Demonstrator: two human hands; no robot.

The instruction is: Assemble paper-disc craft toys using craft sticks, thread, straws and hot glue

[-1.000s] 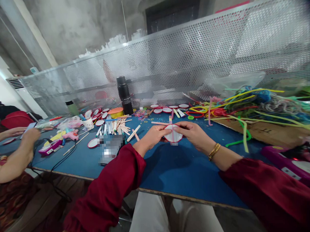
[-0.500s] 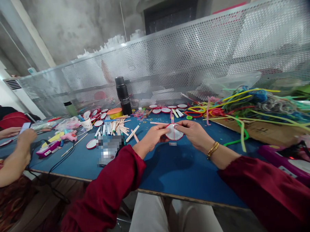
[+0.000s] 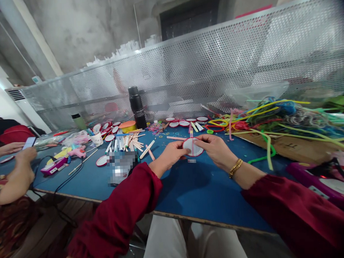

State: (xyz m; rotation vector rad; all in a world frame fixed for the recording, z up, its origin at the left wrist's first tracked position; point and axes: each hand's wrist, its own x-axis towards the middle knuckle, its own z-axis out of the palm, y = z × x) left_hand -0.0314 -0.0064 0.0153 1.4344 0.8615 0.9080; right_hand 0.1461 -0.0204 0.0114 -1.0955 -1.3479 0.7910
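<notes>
Both hands hold a small white disc with a red rim [image 3: 192,148] just above the blue table [image 3: 191,189]. A red line runs down the disc's middle and a short stick pokes out above it. My left hand [image 3: 169,156] pinches the disc's left edge. My right hand [image 3: 215,148], with a gold bracelet on the wrist, pinches its right edge. Both arms wear dark red sleeves.
More red-rimmed discs [image 3: 109,137], wooden sticks and pens [image 3: 127,141], a black flask [image 3: 137,106], and a tangle of coloured pipe cleaners [image 3: 277,118] lie farther back. A purple glue gun [image 3: 319,179] sits at right. Another person's arm [image 3: 14,177] holds a phone at left. A perforated metal screen [image 3: 215,70] backs the table.
The disc and both hands have hardly moved; the view shifted slightly. The person at left has lifted the phone a little.
</notes>
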